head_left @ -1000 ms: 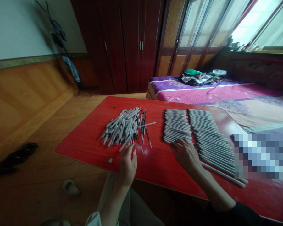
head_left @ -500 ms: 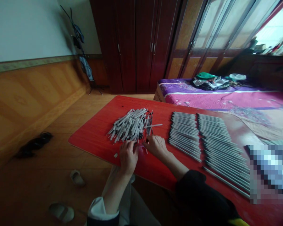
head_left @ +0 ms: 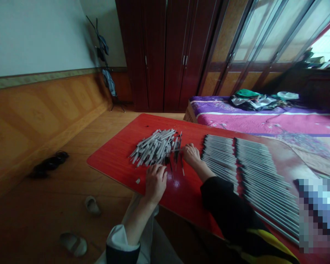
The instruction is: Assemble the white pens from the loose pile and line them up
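A heap of thin whitish-grey tubes (head_left: 152,146) lies on the red table (head_left: 115,146). At its near edge, my left hand (head_left: 156,181) is closed with the fingers curled down; whatever they hold, if anything, is hidden. My right hand (head_left: 191,154) is to the right of the heap, fingers closed on the end of a whitish tube (head_left: 177,150) that points left toward the pile. Several thin dark rods (head_left: 176,156) lie between the two hands. A small black piece (head_left: 167,160) sits just beyond my left fingertips.
Two neat columns of black-tipped tubes, a shorter one (head_left: 220,156) and a longer one (head_left: 266,183), fill the table's right part. A small pale scrap (head_left: 138,181) lies near the front edge. Beyond stands a bed (head_left: 253,123); slippers (head_left: 73,244) are on the floor.
My right hand has moved away from my left hand, up to the tube right of the heap, and closed on it. My left hand has stayed near the pile. The view has shifted slightly.
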`<state>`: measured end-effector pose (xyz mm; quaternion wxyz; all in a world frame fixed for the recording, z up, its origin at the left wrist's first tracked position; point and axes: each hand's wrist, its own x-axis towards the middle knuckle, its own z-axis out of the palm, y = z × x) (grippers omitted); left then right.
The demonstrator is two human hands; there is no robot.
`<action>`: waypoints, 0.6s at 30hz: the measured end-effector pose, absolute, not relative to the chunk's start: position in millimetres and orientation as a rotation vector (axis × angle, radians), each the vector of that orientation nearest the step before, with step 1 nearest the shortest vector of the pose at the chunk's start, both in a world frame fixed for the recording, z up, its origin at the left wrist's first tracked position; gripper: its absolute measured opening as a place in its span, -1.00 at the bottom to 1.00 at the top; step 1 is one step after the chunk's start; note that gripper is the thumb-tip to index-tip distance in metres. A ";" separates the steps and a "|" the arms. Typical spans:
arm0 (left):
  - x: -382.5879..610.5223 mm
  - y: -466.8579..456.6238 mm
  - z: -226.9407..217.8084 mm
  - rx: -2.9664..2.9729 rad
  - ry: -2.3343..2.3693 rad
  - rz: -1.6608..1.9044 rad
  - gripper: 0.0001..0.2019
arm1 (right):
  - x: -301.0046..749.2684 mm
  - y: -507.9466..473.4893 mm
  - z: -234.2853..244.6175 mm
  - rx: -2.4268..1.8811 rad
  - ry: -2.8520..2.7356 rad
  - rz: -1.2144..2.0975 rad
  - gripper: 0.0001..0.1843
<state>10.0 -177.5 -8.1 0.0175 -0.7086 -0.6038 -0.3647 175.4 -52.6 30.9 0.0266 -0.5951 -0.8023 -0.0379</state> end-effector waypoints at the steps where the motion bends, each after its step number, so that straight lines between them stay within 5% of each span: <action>1: 9.5 -177.8 -7.8 -2.199 -1.871 -1.141 -0.83 | 177.6 -51.2 28.7 -1.827 -2.488 -0.127 -0.74; 10: 13.3 -185.5 -3.2 -2.042 -1.592 -1.105 -0.53 | 160.7 -113.3 58.3 -1.171 -2.578 -0.391 -0.77; 18: 3.7 -186.5 -14.9 -2.007 -1.580 -1.276 -0.59 | 132.5 -157.8 74.0 -0.755 -2.402 -0.080 -0.79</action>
